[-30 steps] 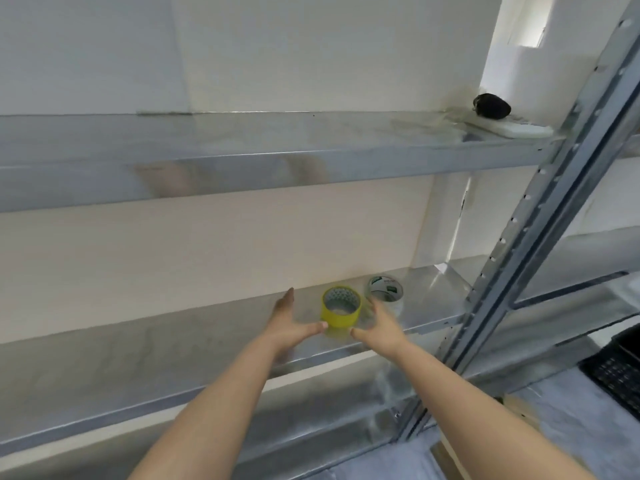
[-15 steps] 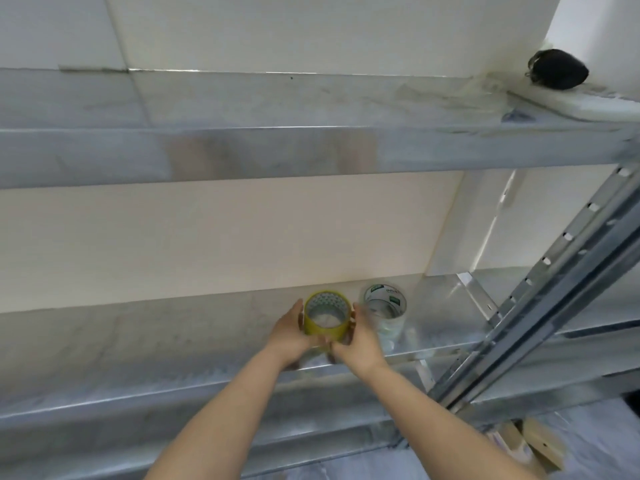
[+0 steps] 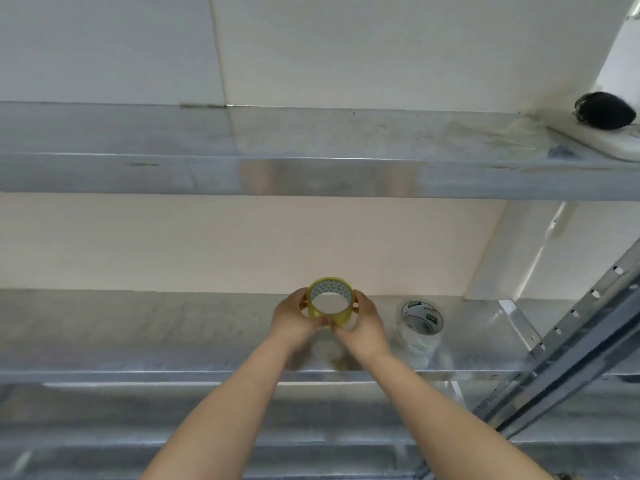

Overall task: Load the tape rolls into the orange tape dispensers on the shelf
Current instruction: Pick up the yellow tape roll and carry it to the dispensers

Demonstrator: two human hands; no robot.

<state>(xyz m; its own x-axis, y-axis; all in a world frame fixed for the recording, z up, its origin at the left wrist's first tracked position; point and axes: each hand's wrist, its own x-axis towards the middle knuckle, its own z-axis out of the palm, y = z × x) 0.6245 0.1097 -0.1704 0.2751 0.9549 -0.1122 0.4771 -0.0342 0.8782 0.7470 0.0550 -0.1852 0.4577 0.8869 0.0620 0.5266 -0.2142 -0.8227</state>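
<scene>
A yellow tape roll is lifted just above the middle metal shelf, its open core facing me. My left hand grips its left side and my right hand grips its right side, fingers meeting under the roll. A clear tape roll with a white and green label inside stands on the same shelf, just right of my right hand and apart from it. No orange tape dispenser is in view.
An upper metal shelf runs across above the hands. At its far right lies a white block with a black object on top. A perforated steel upright slants at the right. Another shelf level sits below.
Both hands closed around the yellow roll and raised it off the shelf. The view has tilted up and drawn nearer the shelf.
</scene>
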